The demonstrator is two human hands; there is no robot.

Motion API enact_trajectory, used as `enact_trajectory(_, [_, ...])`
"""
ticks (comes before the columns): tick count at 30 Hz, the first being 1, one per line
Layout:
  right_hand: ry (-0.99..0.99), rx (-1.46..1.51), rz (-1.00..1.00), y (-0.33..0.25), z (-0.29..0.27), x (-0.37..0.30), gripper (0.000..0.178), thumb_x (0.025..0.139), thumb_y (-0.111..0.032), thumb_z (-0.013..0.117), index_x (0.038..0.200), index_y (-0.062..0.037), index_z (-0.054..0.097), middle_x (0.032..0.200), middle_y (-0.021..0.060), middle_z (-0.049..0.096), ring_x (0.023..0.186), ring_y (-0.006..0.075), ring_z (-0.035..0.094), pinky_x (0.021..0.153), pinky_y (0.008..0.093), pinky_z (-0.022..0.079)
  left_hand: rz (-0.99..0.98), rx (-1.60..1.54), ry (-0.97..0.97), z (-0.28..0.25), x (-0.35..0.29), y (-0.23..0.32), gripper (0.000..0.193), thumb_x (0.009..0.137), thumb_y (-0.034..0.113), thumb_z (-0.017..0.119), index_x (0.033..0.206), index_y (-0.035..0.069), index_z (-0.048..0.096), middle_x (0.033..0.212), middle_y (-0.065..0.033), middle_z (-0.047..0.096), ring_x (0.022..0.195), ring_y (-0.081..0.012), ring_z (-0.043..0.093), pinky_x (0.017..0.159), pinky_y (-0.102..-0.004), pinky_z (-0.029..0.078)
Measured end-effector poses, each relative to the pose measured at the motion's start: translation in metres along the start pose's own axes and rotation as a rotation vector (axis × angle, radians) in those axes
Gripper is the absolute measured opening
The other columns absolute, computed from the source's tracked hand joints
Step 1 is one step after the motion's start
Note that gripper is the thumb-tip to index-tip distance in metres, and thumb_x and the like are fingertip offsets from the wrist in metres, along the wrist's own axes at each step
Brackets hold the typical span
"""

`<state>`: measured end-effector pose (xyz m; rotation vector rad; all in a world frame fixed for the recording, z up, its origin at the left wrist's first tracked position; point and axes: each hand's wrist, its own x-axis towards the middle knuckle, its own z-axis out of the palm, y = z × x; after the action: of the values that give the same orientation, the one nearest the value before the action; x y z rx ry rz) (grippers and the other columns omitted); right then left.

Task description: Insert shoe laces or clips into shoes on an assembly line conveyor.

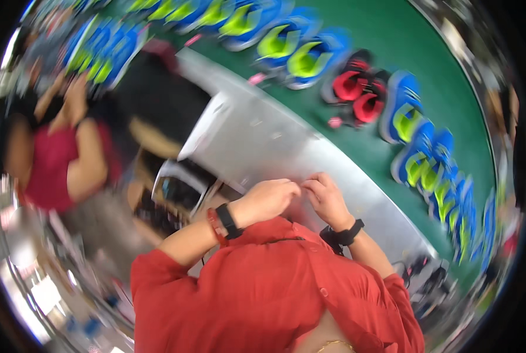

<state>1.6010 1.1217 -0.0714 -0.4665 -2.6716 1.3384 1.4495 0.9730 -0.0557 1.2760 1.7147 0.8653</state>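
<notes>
My left hand [274,197] and my right hand [326,203] meet at the fingertips in front of my chest, over the near edge of a metal table. Both are closed in a pinch; anything between the fingers is too small or blurred to make out. A red bracelet [217,226] and a black band [230,220] circle my left wrist, and a black strap [350,232] my right. Beyond them, on a green surface [386,41], stands a pair of black and red shoes [357,88], out of reach of my fingers.
Blue shoes with lime linings [311,57] form a long row along the green surface, curving right to more blue shoes [405,112]. Small pink bits [334,122] lie near them. The grey metal tabletop [263,135] borders it. At left, a co-worker in a dark red top [54,162] works.
</notes>
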Motion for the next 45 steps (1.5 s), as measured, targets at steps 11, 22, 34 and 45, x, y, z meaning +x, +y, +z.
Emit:
enact_trajectory(11, [-0.448,-0.137,-0.389,-0.031,0.074,-0.029,0.015,0.076,-0.001,0.063,0.09,-0.0067,0.063,0.093,0.0086,0.059,0.09,0.03,0.056,0.079,0.0394,0.044,-0.8,-0.443,0.681,0.124,-0.24,-0.159,0.014,0.088,0.009,0.049,0.094,0.004,0.061,0.071,-0.0049,0.06,0.065,-0.014,0.059,0.058,-0.0297,0.048])
enact_trajectory(22, [-0.376,-0.327,-0.182,-0.049,0.125,-0.003,0.04,0.079,0.0,0.063,0.119,-0.0032,0.056,0.126,0.016,0.049,0.119,0.0344,0.045,0.101,0.0423,0.038,-1.46,0.002,1.155,0.105,-0.48,-0.331,0.02,0.081,0.014,0.058,0.098,0.012,0.068,0.097,-0.016,0.069,0.094,-0.0348,0.065,0.084,-0.0412,0.051])
enact_trajectory(34, [-0.068,-1.08,0.156,0.108,0.041,-0.093,0.047,0.095,-0.033,0.048,0.132,-0.0036,0.047,0.124,0.0181,0.055,0.118,0.0342,0.049,0.103,0.0443,0.035,-1.637,-0.174,1.224,0.085,-0.639,-0.581,0.051,0.081,0.015,0.06,0.131,0.015,0.049,0.108,-0.0233,0.064,0.103,-0.0372,0.062,0.09,-0.044,0.049])
enact_trajectory(45, [-0.07,-0.937,0.611,0.075,0.223,0.047,0.043,0.096,-0.034,0.047,0.126,-0.0036,0.048,0.117,0.0169,0.055,0.111,0.0322,0.05,0.098,0.0432,0.036,-1.941,-0.436,1.162,0.094,-0.618,-0.716,0.113,0.058,0.046,0.084,0.15,0.029,0.021,0.156,-0.0236,0.003,0.141,-0.0498,0.009,0.106,-0.0598,0.03])
